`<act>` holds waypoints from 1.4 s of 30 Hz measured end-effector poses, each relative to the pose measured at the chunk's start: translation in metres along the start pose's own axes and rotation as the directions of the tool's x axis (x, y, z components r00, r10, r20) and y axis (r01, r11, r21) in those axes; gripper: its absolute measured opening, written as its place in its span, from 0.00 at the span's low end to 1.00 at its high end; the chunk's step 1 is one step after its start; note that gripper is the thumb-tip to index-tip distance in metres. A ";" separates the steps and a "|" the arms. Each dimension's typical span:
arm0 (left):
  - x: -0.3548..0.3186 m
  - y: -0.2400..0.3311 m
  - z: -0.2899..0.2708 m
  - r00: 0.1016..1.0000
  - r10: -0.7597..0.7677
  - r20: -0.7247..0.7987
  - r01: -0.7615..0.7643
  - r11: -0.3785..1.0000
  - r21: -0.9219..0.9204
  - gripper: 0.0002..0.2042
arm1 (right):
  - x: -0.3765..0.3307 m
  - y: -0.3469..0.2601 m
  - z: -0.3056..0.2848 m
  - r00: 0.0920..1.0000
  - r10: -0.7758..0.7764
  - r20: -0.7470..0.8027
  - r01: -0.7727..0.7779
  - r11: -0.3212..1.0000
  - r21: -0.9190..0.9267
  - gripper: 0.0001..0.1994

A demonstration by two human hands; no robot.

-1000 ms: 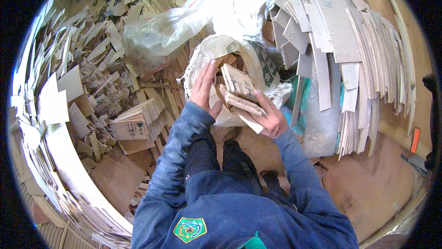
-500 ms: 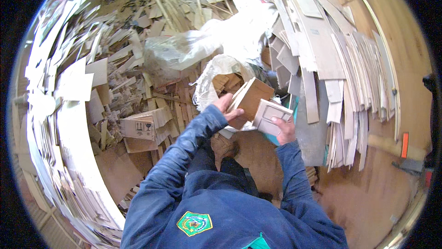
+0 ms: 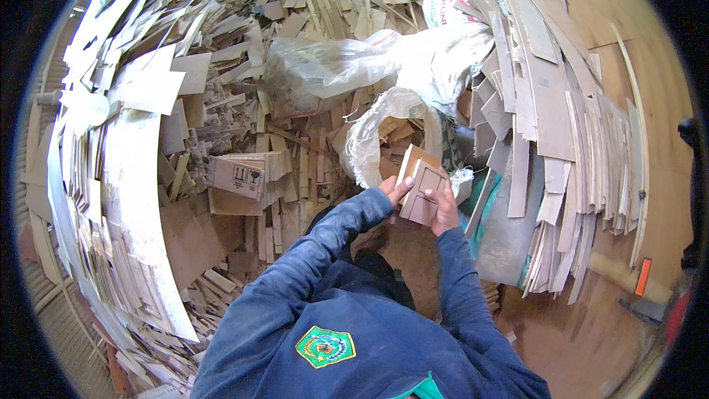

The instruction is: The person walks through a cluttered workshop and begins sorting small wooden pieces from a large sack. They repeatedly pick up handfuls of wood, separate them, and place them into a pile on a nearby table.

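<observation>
At the far left of the floor, long pale curved strips of thin plywood (image 3: 125,200) lie heaped along the edge of the pile. To their right, a small brown cardboard box (image 3: 238,175) rests on a mound of short mixed wood offcuts (image 3: 295,170). Above it, toward the far side of the floor, a crumpled clear plastic bag (image 3: 332,74) lies on the scrap. Further right, an open white woven sack (image 3: 384,133) stands with its mouth upward, and brown board pieces show inside it. Just in front of the sack mouth, the left hand (image 3: 391,191) grips the left edge of a small stack of flat brown rectangular wooden boards (image 3: 421,188), fingers curled around it. The right hand (image 3: 445,211) is closed on the right edge of the same stack, supporting it from below. The stack is held tilted, clear of the sack and near its rim. Both forearms wear dark blue sleeves (image 3: 325,251). To the right of the hands, a fan of long grey-brown veneer sheets (image 3: 546,140) lies spread across the floor. Bare brown floor (image 3: 591,325) shows at the right edge.
</observation>
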State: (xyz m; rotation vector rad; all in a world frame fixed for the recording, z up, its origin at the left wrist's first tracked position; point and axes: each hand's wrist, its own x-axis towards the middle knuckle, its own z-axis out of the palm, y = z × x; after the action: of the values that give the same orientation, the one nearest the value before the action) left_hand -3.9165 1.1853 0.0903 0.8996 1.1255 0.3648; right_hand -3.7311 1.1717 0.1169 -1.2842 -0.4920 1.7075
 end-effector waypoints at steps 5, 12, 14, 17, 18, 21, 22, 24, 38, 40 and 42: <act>0.004 0.012 0.024 0.929 0.111 -0.354 -0.039 0.978 0.206 0.45 | 0.001 -0.004 0.012 1.000 0.022 0.002 -0.022 0.992 -0.124 0.31; 0.012 0.006 0.029 0.901 0.310 -0.305 -0.410 0.838 -0.360 0.56 | 0.000 -0.048 0.043 0.965 -0.161 0.206 0.228 0.905 -0.360 0.45; 0.011 0.012 0.023 0.922 0.194 -0.335 -0.295 0.912 -0.283 0.49 | -0.006 -0.057 0.047 0.971 -0.112 0.211 0.151 0.972 -0.179 0.47; 0.001 0.026 0.021 0.924 0.234 -0.303 -0.332 0.884 -0.330 0.38 | -0.011 -0.055 0.067 0.932 -0.135 0.338 0.286 0.846 -0.451 0.46; -0.008 0.026 0.019 0.941 0.174 -0.291 -0.291 0.855 -0.430 0.36 | -0.013 -0.058 0.073 0.918 -0.117 0.379 0.306 0.819 -0.486 0.46; -0.034 0.023 0.005 0.981 0.108 -0.162 -0.189 0.728 -0.659 0.34 | -0.018 -0.074 0.090 0.891 -0.022 0.454 0.317 0.745 -0.587 0.41; -0.043 0.019 -0.005 0.974 0.144 -0.176 -0.225 0.730 -0.645 0.34 | -0.021 -0.079 0.093 0.907 0.007 0.420 0.266 0.764 -0.588 0.40; -0.059 0.005 -0.035 0.921 0.130 -0.367 -0.286 0.864 -0.414 0.34 | -0.027 -0.085 0.091 0.929 0.065 0.365 0.167 0.805 -0.569 0.38; -0.418 -0.190 -0.345 -0.512 -0.210 -0.833 -0.136 0.977 -0.163 0.39 | 0.029 -0.009 -0.035 0.904 0.416 -0.095 -0.144 0.087 -0.986 0.31; -0.433 -0.200 -0.360 -0.438 -0.245 -0.865 -0.147 0.969 -0.200 0.38 | 0.043 0.002 -0.044 0.925 0.380 0.010 -0.033 0.104 -0.994 0.28; -0.434 -0.207 -0.368 -0.505 -0.239 -0.829 0.027 0.956 -0.292 0.38 | 0.051 0.007 -0.045 0.931 0.361 0.055 0.036 0.062 -0.997 0.27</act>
State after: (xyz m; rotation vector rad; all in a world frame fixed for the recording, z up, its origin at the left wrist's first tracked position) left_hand -4.4625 0.9299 0.1477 -0.1747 2.9710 1.1687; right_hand -3.6956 1.2022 0.0669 -2.0702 -2.1268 1.6801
